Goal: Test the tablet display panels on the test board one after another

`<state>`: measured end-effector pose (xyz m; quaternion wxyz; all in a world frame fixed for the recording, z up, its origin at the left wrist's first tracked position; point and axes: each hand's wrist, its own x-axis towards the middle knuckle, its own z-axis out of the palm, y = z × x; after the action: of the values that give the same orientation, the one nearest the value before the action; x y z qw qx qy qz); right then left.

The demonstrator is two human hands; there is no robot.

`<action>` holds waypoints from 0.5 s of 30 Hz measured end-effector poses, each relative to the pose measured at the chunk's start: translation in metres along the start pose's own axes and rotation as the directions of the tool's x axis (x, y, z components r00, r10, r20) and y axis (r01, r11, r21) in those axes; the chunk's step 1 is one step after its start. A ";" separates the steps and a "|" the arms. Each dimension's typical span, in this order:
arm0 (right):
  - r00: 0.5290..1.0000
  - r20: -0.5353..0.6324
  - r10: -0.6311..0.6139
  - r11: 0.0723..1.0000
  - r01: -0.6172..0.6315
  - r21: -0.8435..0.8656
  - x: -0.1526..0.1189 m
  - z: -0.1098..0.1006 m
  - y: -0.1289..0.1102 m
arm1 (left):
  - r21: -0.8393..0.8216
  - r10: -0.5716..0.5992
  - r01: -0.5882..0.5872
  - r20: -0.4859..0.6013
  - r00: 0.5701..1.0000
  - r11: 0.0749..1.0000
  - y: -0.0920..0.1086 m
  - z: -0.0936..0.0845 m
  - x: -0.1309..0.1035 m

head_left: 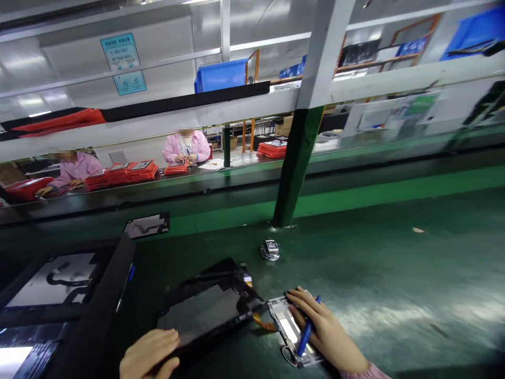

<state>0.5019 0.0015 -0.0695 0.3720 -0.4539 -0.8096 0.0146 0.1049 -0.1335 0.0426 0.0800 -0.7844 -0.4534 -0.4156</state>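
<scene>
In the head view, a black-framed screen panel (205,313) with a grey face lies tilted in front of me. My left hand (148,352) has its fingers and thumb closed at the panel's lower left corner. To the right is a thin metal frame (283,322) with a white strip, joined to the panel side by an orange ribbon cable (263,323). My right hand (325,331) rests over this frame, fingertips on its upper edge, with a blue pen-like tool (305,337) held between the fingers. A thin looped wire (288,356) shows at the frame's lower left.
A round metal device (270,249) stands beyond the panel, near the green post (294,168). At left, a black tray (112,273) holds another screen panel (55,281). A further panel (147,225) lies behind. Two people in pink work across the bench beside red stacks (122,175).
</scene>
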 end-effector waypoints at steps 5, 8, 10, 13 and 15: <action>1.000 0.021 -0.002 0.995 0.004 -0.097 0.011 -0.001 -0.005 | -0.181 -0.351 0.319 -0.186 0.918 0.930 -0.021 0.012 0.032; 0.999 0.022 0.032 0.985 -0.027 -0.170 0.017 0.004 -0.009 | -0.291 -0.569 0.499 -0.250 0.784 0.816 -0.036 0.024 0.047; 0.998 0.006 0.055 0.978 -0.053 -0.200 0.018 0.008 -0.009 | -0.368 -0.665 0.566 -0.255 0.702 0.738 -0.043 0.029 0.056; 0.997 -0.001 0.077 0.980 -0.076 -0.182 0.016 0.007 -0.006 | -0.440 -0.720 0.590 -0.233 0.654 0.677 -0.047 0.034 0.065; 0.997 -0.001 0.080 0.988 -0.080 -0.130 0.020 0.002 -0.009 | -0.452 -0.731 0.597 -0.216 0.648 0.663 -0.048 0.036 0.066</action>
<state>0.4882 0.0114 -0.0556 0.3391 -0.5092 -0.7907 -0.0224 0.1047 -0.0448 0.0553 -0.1315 -0.4635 -0.6092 -0.6300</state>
